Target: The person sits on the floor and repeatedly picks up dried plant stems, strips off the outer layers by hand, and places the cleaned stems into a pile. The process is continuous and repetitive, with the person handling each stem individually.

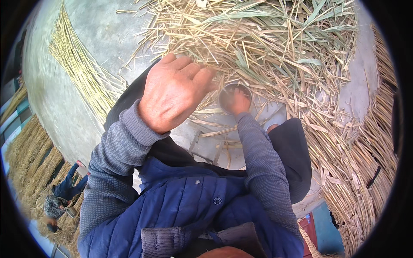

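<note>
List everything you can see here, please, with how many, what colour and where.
Loose heap of dry straw and reed stalks: one, pale yellow-green, top centre.
Straight laid row of yellow stalks: one, upper left on grey concrete floor.
Small round metal bowl: one, grey, centre, below the heap.
Woven reed matting: tan, right edge.
Another person: one, crouching, lower left.
Left hand: raised, open, empty.
Right hand: dipped in the bowl.

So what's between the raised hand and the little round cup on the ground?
In the head view, loose dry straw stalks lie between the open left hand and the metal cup, where the right hand reaches in.
</note>
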`<state>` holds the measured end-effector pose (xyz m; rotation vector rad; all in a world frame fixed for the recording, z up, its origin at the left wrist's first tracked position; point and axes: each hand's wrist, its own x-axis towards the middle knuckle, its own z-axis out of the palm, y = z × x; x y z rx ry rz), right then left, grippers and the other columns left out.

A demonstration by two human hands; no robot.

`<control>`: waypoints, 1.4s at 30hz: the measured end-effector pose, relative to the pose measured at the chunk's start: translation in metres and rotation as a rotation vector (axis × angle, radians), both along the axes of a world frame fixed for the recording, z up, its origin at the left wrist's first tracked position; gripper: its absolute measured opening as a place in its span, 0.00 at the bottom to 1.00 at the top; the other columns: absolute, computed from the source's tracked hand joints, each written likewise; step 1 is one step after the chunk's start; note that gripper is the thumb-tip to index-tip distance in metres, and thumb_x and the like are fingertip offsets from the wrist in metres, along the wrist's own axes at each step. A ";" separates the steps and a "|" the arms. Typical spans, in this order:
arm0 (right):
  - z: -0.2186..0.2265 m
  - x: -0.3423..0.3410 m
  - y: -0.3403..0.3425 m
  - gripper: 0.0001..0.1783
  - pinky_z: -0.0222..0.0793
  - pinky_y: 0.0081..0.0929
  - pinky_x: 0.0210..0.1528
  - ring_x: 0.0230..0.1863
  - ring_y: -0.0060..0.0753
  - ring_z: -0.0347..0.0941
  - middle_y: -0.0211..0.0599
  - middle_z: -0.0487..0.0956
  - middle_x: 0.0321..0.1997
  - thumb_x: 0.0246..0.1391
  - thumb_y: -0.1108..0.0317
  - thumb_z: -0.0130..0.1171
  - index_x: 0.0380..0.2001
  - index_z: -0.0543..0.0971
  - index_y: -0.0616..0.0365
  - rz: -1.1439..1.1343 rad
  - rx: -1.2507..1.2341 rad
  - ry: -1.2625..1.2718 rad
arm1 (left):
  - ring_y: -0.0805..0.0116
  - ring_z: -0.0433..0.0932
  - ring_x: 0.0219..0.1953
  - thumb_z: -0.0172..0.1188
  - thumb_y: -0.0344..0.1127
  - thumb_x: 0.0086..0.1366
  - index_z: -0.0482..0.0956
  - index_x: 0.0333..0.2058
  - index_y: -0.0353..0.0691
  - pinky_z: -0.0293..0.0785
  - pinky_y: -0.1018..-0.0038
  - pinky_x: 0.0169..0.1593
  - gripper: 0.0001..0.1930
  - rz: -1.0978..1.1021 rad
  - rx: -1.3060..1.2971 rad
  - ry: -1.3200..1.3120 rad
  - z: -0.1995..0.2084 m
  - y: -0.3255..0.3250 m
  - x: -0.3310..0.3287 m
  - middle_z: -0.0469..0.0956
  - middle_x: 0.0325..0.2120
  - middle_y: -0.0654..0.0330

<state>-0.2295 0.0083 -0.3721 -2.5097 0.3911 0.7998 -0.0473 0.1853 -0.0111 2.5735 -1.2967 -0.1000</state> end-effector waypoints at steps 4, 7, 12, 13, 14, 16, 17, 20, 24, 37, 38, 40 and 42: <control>-0.014 -0.006 -0.002 0.16 0.78 0.46 0.38 0.40 0.52 0.82 0.46 0.79 0.43 0.45 0.70 0.65 0.40 0.78 0.55 0.101 -0.051 -0.009 | 0.64 0.76 0.29 0.71 0.37 0.52 0.79 0.38 0.41 0.67 0.68 0.33 0.16 -0.017 0.039 0.039 -0.002 -0.008 0.003 0.80 0.28 0.63; 0.000 0.010 -0.009 0.07 0.78 0.45 0.35 0.36 0.49 0.82 0.45 0.81 0.36 0.44 0.72 0.62 0.31 0.80 0.55 0.157 0.006 -0.262 | 0.64 0.77 0.31 0.71 0.37 0.53 0.79 0.37 0.41 0.68 0.67 0.35 0.15 0.002 0.072 0.028 -0.002 -0.010 0.003 0.80 0.28 0.64; 0.079 0.091 -0.054 0.12 0.76 0.46 0.35 0.36 0.53 0.80 0.48 0.79 0.34 0.39 0.79 0.61 0.32 0.78 0.58 0.110 -0.075 -0.576 | 0.57 0.76 0.32 0.67 0.38 0.55 0.78 0.37 0.39 0.69 0.62 0.39 0.13 -0.038 0.080 0.020 -0.010 -0.007 -0.004 0.78 0.26 0.58; 0.099 0.117 -0.071 0.16 0.77 0.47 0.36 0.36 0.53 0.80 0.49 0.77 0.37 0.40 0.80 0.62 0.37 0.77 0.59 0.097 -0.152 -0.537 | 0.56 0.76 0.32 0.68 0.38 0.54 0.78 0.37 0.39 0.69 0.62 0.39 0.14 -0.066 0.121 0.014 -0.012 -0.007 -0.002 0.78 0.26 0.58; 0.122 0.139 -0.091 0.16 0.78 0.46 0.37 0.37 0.53 0.80 0.51 0.77 0.40 0.43 0.78 0.61 0.39 0.76 0.59 0.025 -0.206 -0.518 | 0.55 0.77 0.33 0.68 0.38 0.54 0.78 0.37 0.40 0.68 0.61 0.39 0.14 -0.068 0.137 0.036 -0.013 -0.007 -0.002 0.79 0.27 0.57; 0.169 0.164 -0.137 0.17 0.79 0.45 0.39 0.38 0.52 0.80 0.51 0.76 0.43 0.46 0.77 0.61 0.42 0.74 0.59 -0.115 -0.309 -0.591 | 0.54 0.78 0.35 0.69 0.38 0.54 0.78 0.36 0.40 0.68 0.61 0.40 0.14 -0.058 0.250 0.081 -0.016 -0.010 -0.001 0.79 0.27 0.56; 0.190 0.167 -0.160 0.15 0.79 0.43 0.40 0.38 0.50 0.81 0.50 0.78 0.41 0.48 0.76 0.61 0.41 0.75 0.58 -0.116 -0.367 -0.599 | 0.54 0.78 0.35 0.69 0.38 0.53 0.78 0.36 0.39 0.68 0.60 0.40 0.14 -0.099 0.220 0.062 -0.016 -0.012 -0.001 0.79 0.27 0.55; 0.241 0.142 -0.233 0.05 0.77 0.41 0.40 0.38 0.41 0.81 0.37 0.83 0.31 0.54 0.71 0.58 0.34 0.82 0.50 -0.146 -0.481 -0.630 | 0.53 0.79 0.35 0.70 0.39 0.52 0.77 0.35 0.39 0.68 0.60 0.41 0.15 -0.142 0.231 0.068 -0.022 -0.021 0.001 0.79 0.26 0.54; 0.258 0.042 -0.326 0.09 0.76 0.45 0.42 0.39 0.49 0.81 0.42 0.84 0.34 0.54 0.60 0.60 0.32 0.82 0.52 -0.317 -0.589 -0.420 | 0.51 0.78 0.35 0.71 0.39 0.51 0.77 0.34 0.39 0.68 0.58 0.42 0.16 -0.222 0.176 0.051 -0.029 -0.042 -0.005 0.79 0.26 0.53; 0.205 -0.291 -0.420 0.10 0.75 0.44 0.45 0.42 0.53 0.80 0.49 0.83 0.38 0.50 0.68 0.62 0.36 0.80 0.58 -1.339 -0.904 -0.607 | 0.48 0.78 0.36 0.71 0.40 0.51 0.77 0.37 0.37 0.69 0.56 0.41 0.18 -0.409 0.241 0.165 -0.050 -0.107 -0.023 0.78 0.25 0.50; 0.212 -0.302 -0.424 0.09 0.75 0.44 0.45 0.41 0.53 0.80 0.48 0.83 0.37 0.50 0.68 0.62 0.36 0.80 0.58 -1.402 -0.969 -0.638 | 0.50 0.78 0.35 0.72 0.40 0.50 0.77 0.35 0.38 0.69 0.56 0.41 0.18 -0.418 0.237 0.147 -0.051 -0.109 -0.024 0.78 0.24 0.51; 0.226 -0.318 -0.431 0.09 0.75 0.44 0.45 0.40 0.53 0.80 0.47 0.83 0.37 0.50 0.67 0.63 0.35 0.80 0.57 -1.367 -1.103 -0.625 | 0.49 0.78 0.34 0.72 0.41 0.51 0.77 0.35 0.38 0.69 0.56 0.41 0.18 -0.407 0.218 0.147 -0.054 -0.112 -0.025 0.78 0.24 0.50; 0.235 -0.326 -0.438 0.09 0.74 0.44 0.45 0.40 0.53 0.80 0.47 0.83 0.36 0.51 0.65 0.63 0.34 0.81 0.57 -1.372 -1.118 -0.597 | 0.49 0.78 0.34 0.72 0.42 0.51 0.77 0.36 0.38 0.69 0.56 0.41 0.19 -0.397 0.210 0.158 -0.058 -0.115 -0.025 0.79 0.24 0.50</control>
